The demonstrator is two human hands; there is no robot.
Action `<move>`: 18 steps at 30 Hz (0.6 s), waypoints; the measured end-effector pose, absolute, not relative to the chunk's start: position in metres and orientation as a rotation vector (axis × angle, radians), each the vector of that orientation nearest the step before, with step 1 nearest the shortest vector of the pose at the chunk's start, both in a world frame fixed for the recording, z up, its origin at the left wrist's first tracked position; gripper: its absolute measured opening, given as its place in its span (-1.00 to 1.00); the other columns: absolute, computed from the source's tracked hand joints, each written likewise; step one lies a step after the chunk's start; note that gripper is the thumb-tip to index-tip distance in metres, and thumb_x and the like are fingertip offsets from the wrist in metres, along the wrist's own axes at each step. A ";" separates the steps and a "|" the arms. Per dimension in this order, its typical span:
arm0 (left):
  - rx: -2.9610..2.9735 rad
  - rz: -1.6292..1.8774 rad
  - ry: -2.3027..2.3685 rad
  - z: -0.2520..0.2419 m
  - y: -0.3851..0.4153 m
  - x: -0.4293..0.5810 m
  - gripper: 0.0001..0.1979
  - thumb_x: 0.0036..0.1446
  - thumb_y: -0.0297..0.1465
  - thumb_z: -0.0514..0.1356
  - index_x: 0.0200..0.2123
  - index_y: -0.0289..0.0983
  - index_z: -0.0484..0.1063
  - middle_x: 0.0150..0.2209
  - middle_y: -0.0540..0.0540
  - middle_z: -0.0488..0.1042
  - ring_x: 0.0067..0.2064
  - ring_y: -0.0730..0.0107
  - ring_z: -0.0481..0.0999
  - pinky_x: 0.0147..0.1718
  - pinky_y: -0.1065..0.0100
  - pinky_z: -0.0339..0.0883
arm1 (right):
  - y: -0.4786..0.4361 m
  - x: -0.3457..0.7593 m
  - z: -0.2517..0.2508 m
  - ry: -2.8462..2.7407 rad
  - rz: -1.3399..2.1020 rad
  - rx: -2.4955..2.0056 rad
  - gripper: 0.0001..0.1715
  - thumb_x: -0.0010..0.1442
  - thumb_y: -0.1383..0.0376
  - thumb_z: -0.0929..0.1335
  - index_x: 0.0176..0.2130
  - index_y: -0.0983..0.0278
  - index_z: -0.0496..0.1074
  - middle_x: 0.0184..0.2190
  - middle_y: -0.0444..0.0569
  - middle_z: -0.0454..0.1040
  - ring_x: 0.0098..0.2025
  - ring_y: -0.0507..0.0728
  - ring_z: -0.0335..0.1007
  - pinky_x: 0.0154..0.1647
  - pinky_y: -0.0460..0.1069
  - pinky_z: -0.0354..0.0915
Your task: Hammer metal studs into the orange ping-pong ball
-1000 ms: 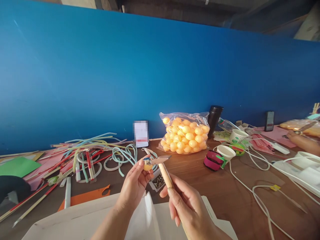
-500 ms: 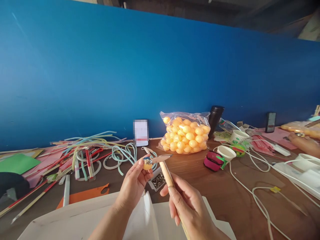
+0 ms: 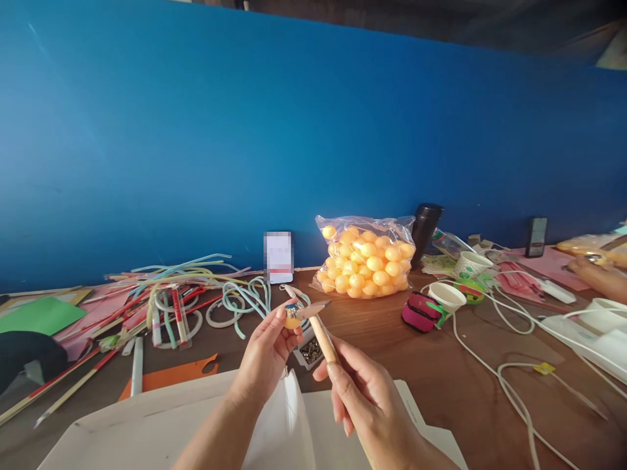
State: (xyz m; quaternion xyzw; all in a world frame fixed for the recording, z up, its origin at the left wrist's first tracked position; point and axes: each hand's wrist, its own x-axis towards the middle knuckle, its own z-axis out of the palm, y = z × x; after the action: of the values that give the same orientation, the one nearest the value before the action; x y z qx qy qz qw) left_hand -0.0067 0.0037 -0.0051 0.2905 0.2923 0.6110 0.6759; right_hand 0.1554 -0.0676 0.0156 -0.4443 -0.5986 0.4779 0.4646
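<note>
Left hand [image 3: 264, 356] held a small ball [image 3: 292, 320], yellow-orange with a blue patch and shiny bits on top; thumb and fingers clamped on it, above the bench [image 3: 382, 346]. Right hand [image 3: 365, 391] had a tool [image 3: 321, 338], fingers wrapped round its pale wooden handle. Handle tilted toward 11 o'clock, metal head crosswise at its top, tip pointing toward 2 o'clock, other end right beside the ball. Couldn't tell if head and ball touched.

Clock read from the ball: tray [image 3: 300, 361] of small metal bits [image 3: 310, 351] at 5 o'clock, partly hidden by the hands. White sheet [image 3: 147, 424] spread toward 7 o'clock, under the left forearm. Phone [image 3: 279, 254] between 11 and 12, upright near the blue panel [image 3: 274, 130], screen pixelated. Clear bag of orange balls [image 3: 375, 264] at 2, black flask [image 3: 426, 235] just beyond it. Purple pouch [image 3: 418, 313] at 3, paper cup [image 3: 449, 301] just beside. White cable [image 3: 514, 398] toward 4. Tangled tubes [image 3: 240, 297] between 9 and 10, green paper [image 3: 42, 316] at 9, orange card [image 3: 171, 375] near 8. Another person's hand [image 3: 600, 274] far off near 3; couldn't tell its grip.
</note>
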 end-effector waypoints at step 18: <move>0.635 1.397 0.660 -0.001 0.004 -0.007 -0.64 0.10 -0.31 0.25 -0.05 -0.36 0.46 -0.34 -0.12 0.51 -0.41 0.49 0.46 -0.41 0.45 0.44 | -0.066 0.157 0.015 -1.468 1.204 -1.026 -0.52 0.33 0.06 0.22 0.14 0.23 0.30 -0.27 0.02 0.47 -0.63 -0.06 0.21 -0.71 -0.14 0.12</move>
State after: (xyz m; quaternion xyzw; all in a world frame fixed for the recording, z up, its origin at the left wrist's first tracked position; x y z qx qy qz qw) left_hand -0.0068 0.0036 -0.0010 0.2819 0.2928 0.6200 0.6711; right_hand 0.1568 -0.0660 0.0147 -0.4189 -0.5998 0.4917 0.4722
